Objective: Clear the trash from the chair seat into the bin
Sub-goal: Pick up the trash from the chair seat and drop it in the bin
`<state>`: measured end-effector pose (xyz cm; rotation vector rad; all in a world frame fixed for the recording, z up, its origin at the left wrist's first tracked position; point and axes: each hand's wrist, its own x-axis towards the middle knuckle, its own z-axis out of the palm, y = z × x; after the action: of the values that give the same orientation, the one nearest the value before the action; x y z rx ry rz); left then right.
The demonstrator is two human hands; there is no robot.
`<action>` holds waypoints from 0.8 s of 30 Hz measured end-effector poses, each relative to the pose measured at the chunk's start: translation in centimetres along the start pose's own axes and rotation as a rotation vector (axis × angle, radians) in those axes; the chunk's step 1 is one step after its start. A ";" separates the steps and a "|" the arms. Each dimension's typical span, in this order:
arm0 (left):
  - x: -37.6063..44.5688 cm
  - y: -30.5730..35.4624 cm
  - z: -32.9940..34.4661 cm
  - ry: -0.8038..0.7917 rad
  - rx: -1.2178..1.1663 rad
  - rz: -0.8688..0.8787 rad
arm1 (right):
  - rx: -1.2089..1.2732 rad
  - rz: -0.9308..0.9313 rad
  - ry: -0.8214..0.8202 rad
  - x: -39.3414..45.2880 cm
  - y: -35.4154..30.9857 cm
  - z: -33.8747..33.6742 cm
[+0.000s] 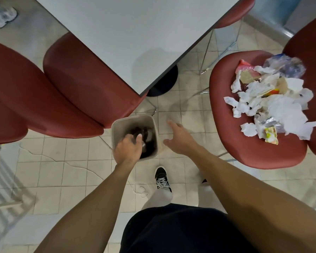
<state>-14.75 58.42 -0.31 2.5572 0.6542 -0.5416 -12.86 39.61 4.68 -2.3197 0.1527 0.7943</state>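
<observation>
On the floor between the chairs, the left hand (128, 149) reaches over the bin (134, 136), fingers curled, whether around something I cannot tell, while the right hand (178, 138) hovers open and empty, and the trash (270, 101) lies piled on the seat (226, 139), probably next.

There is one view only, from a wide-angle camera on the person's head, looking steeply down past their chest. It sits close above the outstretched arms and takes in the tiled floor (77, 172), the bin (115, 125) underfoot and the chair seat (226, 143) to the right.
</observation>
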 end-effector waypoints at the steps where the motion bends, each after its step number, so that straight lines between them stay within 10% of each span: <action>1: -0.3 1.0 0.2 -0.013 0.007 0.019 | 0.005 0.020 0.016 -0.1 1.0 -0.7; 24: -9.4 33.9 21.4 -0.323 0.253 0.470 | 0.276 0.422 0.218 -3.5 34.2 -18.3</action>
<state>-10.10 17.52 -2.81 2.6352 -0.1358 -0.8812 -17.05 1.39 -1.72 -2.1274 0.8170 0.6644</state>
